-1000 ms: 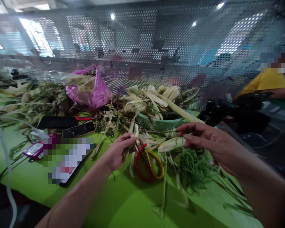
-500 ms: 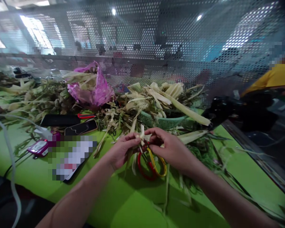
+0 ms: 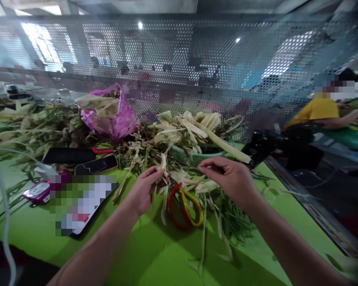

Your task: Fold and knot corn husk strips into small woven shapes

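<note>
My left hand (image 3: 143, 190) pinches a pale strip of dried corn husk (image 3: 164, 161) between thumb and fingers; the strip's end sticks up above them. To the right, my right hand (image 3: 231, 176) hovers in front of the basket, thumb and forefinger pressed together. Anything in that pinch is too small to make out. Scissors with one red and one yellow handle (image 3: 170, 205) lie between the hands, blades partly hidden among husk scraps. Loose husk pieces (image 3: 209, 186) and a tangle of green strands (image 3: 237, 216) lie below my right hand.
Behind the hands stands a green basket (image 3: 186, 156) heaped with husks, beside a purple plastic bag (image 3: 127, 119). Phones (image 3: 97, 165), a red-handled cutter (image 3: 104, 150) and a white cable (image 3: 5, 222) lie left. A perforated metal screen (image 3: 167, 51) closes the back. A person in yellow (image 3: 322, 109) sits right.
My right hand has come away from the husk strip and moved right. My left hand still holds the strip. The view has shifted slightly, showing more of the person at right.
</note>
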The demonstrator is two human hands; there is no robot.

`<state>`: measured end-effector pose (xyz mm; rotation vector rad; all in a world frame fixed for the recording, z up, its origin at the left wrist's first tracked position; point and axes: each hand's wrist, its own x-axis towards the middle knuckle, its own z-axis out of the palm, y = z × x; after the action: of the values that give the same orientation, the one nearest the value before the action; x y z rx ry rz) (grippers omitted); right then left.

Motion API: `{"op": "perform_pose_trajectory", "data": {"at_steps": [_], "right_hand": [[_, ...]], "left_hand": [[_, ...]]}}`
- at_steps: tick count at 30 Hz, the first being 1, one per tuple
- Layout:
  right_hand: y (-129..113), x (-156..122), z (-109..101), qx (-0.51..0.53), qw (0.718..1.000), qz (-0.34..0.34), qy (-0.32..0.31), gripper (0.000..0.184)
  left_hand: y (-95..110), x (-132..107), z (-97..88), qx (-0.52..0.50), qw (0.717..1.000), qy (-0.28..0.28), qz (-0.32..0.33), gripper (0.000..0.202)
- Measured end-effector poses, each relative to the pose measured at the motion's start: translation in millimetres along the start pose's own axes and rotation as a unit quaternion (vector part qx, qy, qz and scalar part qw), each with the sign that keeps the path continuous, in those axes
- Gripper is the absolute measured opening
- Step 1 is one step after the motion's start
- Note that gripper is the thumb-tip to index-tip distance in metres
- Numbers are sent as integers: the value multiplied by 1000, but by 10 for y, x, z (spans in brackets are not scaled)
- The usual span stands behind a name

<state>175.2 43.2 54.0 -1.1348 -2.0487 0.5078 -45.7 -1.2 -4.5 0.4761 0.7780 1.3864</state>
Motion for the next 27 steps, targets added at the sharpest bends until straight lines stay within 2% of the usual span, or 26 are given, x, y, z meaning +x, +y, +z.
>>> {"op": "perform_pose_trajectory", "data": {"at_steps": [4, 8, 10, 12, 14, 16, 18, 20, 22, 24, 25, 27], "right_hand": [[25, 23, -16, -17, 1000, 16, -10, 19], [39, 42, -34, -75, 996, -18, -33, 15], [-6, 31, -43, -130, 991, -32, -12, 20], [-84, 8, -30, -139, 990, -24, 14, 30], [-170, -23, 29, -51, 998, 16, -15, 35], [-232, -56, 141, 107, 986, 84, -97, 39], [-248, -85, 284, 250, 942, 148, -167, 40], [-219, -108, 414, 332, 900, 196, -204, 38], [-165, -120, 495, 363, 874, 228, -230, 37], [-115, -119, 518, 357, 868, 236, -251, 35], [-98, -116, 510, 342, 874, 228, -257, 32], [-88, -105, 471, 286, 906, 186, -250, 23]], "left_hand": [[-3, 19, -30, -7, 1000, -6, 10, 17], [9, 7, -8, -2, 1000, -17, 3, 19], [16, -6, 11, 1, 1000, -11, 0, 21], [15, -20, 27, 4, 1000, -8, -4, 22], [3, -31, 37, 8, 1000, -17, -8, 23], [-19, -39, 40, 20, 999, -33, -15, 23], [-42, -42, 39, 34, 998, -43, -24, 23], [-59, -42, 36, 45, 998, -46, -26, 24], [-69, -39, 33, 54, 997, -45, -23, 24], [-73, -36, 29, 61, 997, -44, -19, 23], [-75, -35, 26, 64, 997, -45, -19, 23], [-77, -35, 21, 71, 996, -46, -19, 23]]}}
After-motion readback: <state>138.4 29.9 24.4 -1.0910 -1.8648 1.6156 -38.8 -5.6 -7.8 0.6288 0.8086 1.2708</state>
